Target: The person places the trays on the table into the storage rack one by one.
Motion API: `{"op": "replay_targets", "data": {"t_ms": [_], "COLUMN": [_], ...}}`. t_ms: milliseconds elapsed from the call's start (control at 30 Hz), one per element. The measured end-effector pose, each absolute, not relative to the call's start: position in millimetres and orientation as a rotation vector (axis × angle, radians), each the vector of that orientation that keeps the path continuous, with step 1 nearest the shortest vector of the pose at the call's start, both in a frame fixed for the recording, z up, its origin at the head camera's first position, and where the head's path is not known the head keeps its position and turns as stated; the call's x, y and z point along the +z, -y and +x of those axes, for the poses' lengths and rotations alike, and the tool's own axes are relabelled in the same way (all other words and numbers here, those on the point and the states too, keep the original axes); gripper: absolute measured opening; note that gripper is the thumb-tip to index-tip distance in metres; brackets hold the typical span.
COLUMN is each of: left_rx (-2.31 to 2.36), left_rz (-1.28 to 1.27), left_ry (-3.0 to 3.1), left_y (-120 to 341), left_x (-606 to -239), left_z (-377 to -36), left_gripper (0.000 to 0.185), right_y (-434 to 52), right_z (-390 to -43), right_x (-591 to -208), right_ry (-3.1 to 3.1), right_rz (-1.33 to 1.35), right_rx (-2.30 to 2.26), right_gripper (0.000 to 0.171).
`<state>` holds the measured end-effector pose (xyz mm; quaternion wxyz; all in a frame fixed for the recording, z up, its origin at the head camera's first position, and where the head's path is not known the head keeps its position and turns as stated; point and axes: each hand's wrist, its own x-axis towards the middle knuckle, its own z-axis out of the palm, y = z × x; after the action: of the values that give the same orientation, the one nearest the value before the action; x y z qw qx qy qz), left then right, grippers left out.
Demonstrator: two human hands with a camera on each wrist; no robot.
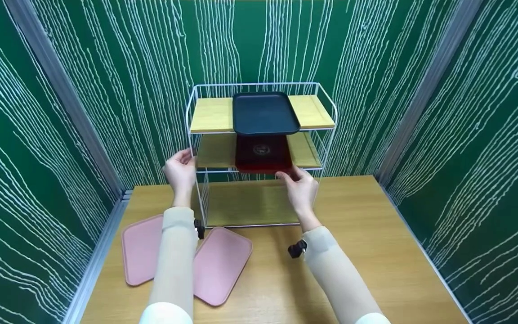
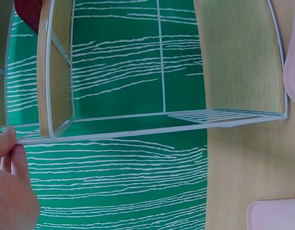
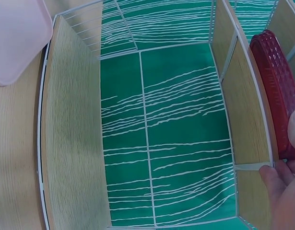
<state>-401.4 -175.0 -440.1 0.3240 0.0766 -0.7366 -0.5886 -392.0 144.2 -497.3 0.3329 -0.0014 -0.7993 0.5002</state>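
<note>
A white wire rack [image 1: 203, 198] with wooden shelves stands against the back wall. My left hand [image 1: 181, 173] holds the rack's left front upright at middle-shelf height; in the left wrist view its fingertips [image 2: 8, 139] meet the white wire. On the middle shelf lies a dark red tray [image 1: 259, 163] with a round emblem, its front edge near the shelf's front. My right hand [image 1: 301, 186] grips the front right corner of this tray, thumb on top; in the right wrist view a fingertip [image 3: 269, 175] touches the shelf's front wire. A dark blue-black tray [image 1: 265, 112] rests on the top shelf.
Two pink trays lie on the wooden table at the left: one pink tray [image 1: 142, 249] beyond my left forearm, another pink tray [image 1: 225, 265] partly under it. The rack's bottom shelf [image 1: 250, 202] is bare wood. Green walls with white lines surround the table.
</note>
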Motion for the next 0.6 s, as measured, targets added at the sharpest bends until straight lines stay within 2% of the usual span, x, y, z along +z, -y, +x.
{"op": "replay_targets", "data": {"t_ms": [600], "left_rx": [-1.610], "left_rz": [0.191], "left_ry": [1.913], "left_y": [175.6], "left_x": [-440.3], "left_z": [-402.6], "left_gripper": [0.023], "right_y": [-144.0], "right_z": [-389.9], "right_x": [-493.0], "right_ry": [2.069], "right_rz": [0.035], "right_rx": [1.351], "right_gripper": [0.040]}}
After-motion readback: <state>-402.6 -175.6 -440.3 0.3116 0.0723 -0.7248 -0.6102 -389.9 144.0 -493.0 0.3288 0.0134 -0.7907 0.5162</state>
